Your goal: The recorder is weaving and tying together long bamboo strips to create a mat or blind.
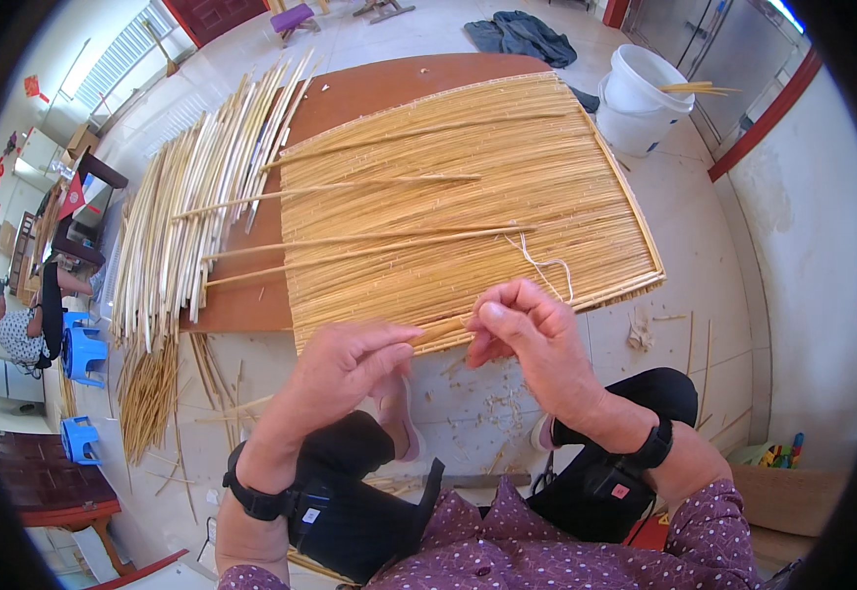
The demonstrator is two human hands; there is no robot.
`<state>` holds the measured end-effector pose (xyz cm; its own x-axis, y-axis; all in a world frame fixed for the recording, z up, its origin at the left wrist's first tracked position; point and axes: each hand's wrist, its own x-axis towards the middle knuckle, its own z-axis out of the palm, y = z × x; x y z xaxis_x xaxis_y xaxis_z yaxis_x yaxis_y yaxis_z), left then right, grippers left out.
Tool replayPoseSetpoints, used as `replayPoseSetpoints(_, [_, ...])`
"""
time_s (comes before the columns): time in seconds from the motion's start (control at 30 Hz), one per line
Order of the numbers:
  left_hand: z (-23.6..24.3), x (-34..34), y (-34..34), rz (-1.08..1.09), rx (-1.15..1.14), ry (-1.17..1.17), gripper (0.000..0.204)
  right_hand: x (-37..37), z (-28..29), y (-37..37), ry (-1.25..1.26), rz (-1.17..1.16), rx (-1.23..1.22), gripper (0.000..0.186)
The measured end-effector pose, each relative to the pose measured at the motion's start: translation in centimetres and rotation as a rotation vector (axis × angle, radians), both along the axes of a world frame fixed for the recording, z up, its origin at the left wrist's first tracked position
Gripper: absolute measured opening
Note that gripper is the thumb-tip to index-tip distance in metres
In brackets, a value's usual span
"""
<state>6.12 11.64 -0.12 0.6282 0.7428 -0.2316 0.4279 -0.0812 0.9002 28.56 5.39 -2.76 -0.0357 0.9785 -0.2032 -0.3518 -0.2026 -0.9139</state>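
A large mat of straw-coloured stalks [399, 211] lies on the brown table in front of me. My left hand [350, 369] has its fingers and thumb closed at the mat's near edge. To its right, my right hand [536, 339] is raised by the same edge, thumb and fingers pinched together; whatever they hold is too small to make out. A white string [544, 263] lies loosely across the mat and runs down toward my right hand. Several longer stalks [350, 258] rest on top of the mat, reaching out past its left side.
Pale stalks [187, 197] are spread over the left part of the brown table [389, 79]. More stalks [148, 393] stand below them. White buckets [635, 103] are at the far right, dark cloth [522, 37] behind. Blue stools [84, 354] and another person [25, 324] are at left.
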Motion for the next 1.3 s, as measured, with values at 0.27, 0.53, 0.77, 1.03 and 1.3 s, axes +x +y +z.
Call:
replayPoseSetpoints(0.27, [-3.4, 0.4, -0.4, 0.033, 0.469, 0.038, 0.019, 4.5, 0.1, 0.9, -0.285, -0.302, 0.073, 0.015])
replayPoseSetpoints(0.53, [-5.0, 2.1, -1.0, -0.003, 0.487, 0.111, 0.017, 6.4, -1.6, -0.5, -0.349, -0.269, 0.031, 0.009])
replayPoseSetpoints(0.77, [-5.4, 3.9, -1.1, 0.045, 0.479, 0.111, 0.017, 7.2, -0.2, -1.0, -0.405, -0.334, 0.092, 0.007])
replayPoseSetpoints(1.03, [-6.2, 6.5, -0.9, 0.014, 0.574, 0.139, 0.016, 8.0, -0.3, -1.4, -0.438, -0.33, 0.119, 0.006])
replayPoseSetpoints(1.3, [-6.6, 7.5, -0.6, -0.01, 0.616, 0.159, 0.019, 8.3, 0.3, -1.7, -0.429, -0.33, 0.118, 0.006])
